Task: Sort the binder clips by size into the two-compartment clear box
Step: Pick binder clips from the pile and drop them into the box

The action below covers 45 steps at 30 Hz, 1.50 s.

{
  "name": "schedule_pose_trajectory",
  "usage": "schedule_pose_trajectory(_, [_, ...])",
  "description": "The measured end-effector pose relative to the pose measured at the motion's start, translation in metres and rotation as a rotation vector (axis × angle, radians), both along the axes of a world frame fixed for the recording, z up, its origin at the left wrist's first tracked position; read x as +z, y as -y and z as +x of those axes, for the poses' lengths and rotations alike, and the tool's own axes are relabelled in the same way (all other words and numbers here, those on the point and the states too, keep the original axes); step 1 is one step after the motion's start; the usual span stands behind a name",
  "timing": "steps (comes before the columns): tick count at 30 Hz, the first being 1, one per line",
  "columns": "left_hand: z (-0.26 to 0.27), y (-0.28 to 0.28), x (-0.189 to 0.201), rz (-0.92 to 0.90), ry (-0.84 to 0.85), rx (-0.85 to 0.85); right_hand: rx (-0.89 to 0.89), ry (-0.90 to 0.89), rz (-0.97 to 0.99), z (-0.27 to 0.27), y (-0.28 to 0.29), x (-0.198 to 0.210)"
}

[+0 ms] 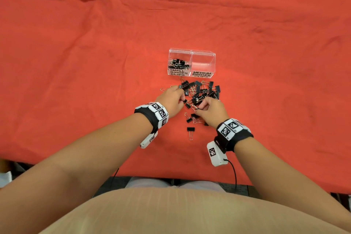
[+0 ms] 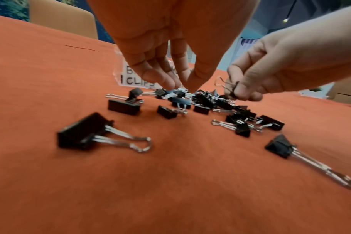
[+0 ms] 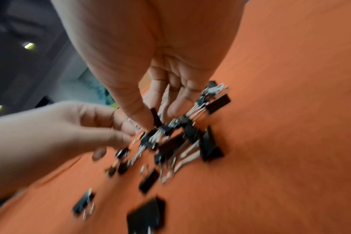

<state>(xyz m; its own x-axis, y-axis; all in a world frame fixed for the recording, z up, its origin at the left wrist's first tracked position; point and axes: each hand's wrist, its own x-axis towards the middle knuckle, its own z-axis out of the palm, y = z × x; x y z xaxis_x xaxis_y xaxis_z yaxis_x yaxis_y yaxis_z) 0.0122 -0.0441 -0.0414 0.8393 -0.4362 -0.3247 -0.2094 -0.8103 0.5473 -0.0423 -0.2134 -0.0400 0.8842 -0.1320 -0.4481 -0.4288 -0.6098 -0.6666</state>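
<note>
The clear box [image 1: 191, 52] stands on the red cloth, its left compartment labelled SMALL holding several black clips, its right one labelled MEDIUM bare. A pile of black binder clips [image 1: 202, 90] lies just in front of it. My left hand [image 1: 182, 99] reaches down into the pile's left side, thumb and fingertips [image 2: 168, 83] drawn together on a clip [image 2: 179, 91]. My right hand [image 1: 198, 107] hovers over the pile's near side and pinches a small black clip [image 3: 155, 117] between thumb and forefinger; that clip's wire handles [image 2: 220, 82] stick out in the left wrist view.
Loose clips trail toward me from the pile, one lone clip [image 1: 190, 129] nearest. A larger clip [image 2: 84, 133] and another [image 2: 281, 145] lie close under my left wrist. The red cloth [image 1: 76, 62] stretches wide on all sides; the table's near edge runs by my lap.
</note>
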Motion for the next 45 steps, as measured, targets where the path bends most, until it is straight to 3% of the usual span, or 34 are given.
schedule_pose_trajectory(6, [-0.011, 0.023, -0.007, 0.128, 0.011, -0.109, -0.226, 0.022, 0.250, 0.014, 0.029, 0.009])
schedule_pose_trajectory(12, [-0.010, 0.028, -0.008, 0.181, 0.075, -0.173, -0.229, 0.071, 0.271, 0.044, 0.031, 0.026])
schedule_pose_trajectory(17, [-0.010, 0.020, -0.003, 0.115, 0.062, -0.148, -0.126, 0.109, 0.190, 0.081, 0.015, 0.037])
schedule_pose_trajectory(22, [-0.006, 0.004, 0.001, -0.068, -0.045, 0.100, 0.022, 0.202, -0.009, 0.125, -0.013, 0.033])
schedule_pose_trajectory(26, [0.010, -0.006, 0.008, -0.187, -0.065, 0.324, 0.080, 0.207, -0.049, 0.138, -0.023, 0.031])
schedule_pose_trajectory(29, [0.033, -0.009, 0.021, -0.232, -0.027, 0.400, 0.077, 0.245, -0.069, 0.132, -0.022, 0.032])
schedule_pose_trajectory(34, [0.082, -0.007, 0.037, -0.288, 0.074, 0.448, 0.236, 0.166, -0.124, 0.092, -0.017, 0.023])
schedule_pose_trajectory(38, [0.104, -0.002, 0.041, -0.217, 0.092, 0.431, 0.374, 0.105, -0.239, 0.071, -0.017, 0.002])
schedule_pose_trajectory(45, [0.081, 0.002, 0.040, -0.142, 0.132, 0.267, 0.427, 0.133, -0.274, 0.063, -0.023, -0.009])
